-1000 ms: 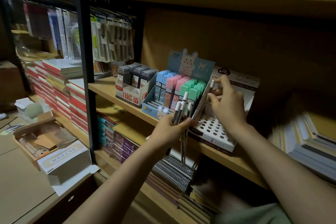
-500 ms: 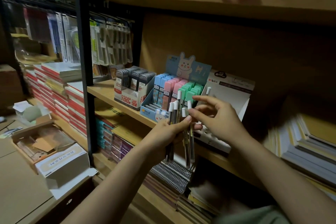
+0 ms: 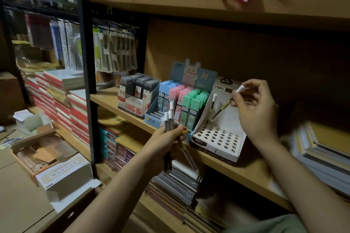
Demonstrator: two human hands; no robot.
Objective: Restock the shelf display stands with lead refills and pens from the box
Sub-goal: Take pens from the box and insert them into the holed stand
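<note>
Head view: left hand [image 3: 166,138] grips a pen bundle [image 3: 169,119]; right hand [image 3: 253,104] pinches one pen [image 3: 224,106] above the holed M&G stand [image 3: 217,138] — neighbouring box [image 3: 132,108] reads "100".

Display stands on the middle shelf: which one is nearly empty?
The white cardboard stand with round holes, rightmost of three; only one white-capped pen stands in it, while both refill stands hold packed rows.

wooden shelf [image 3: 236,168]; refill boxes [image 3: 178,104], pen stand [image 3: 217,138]
</note>
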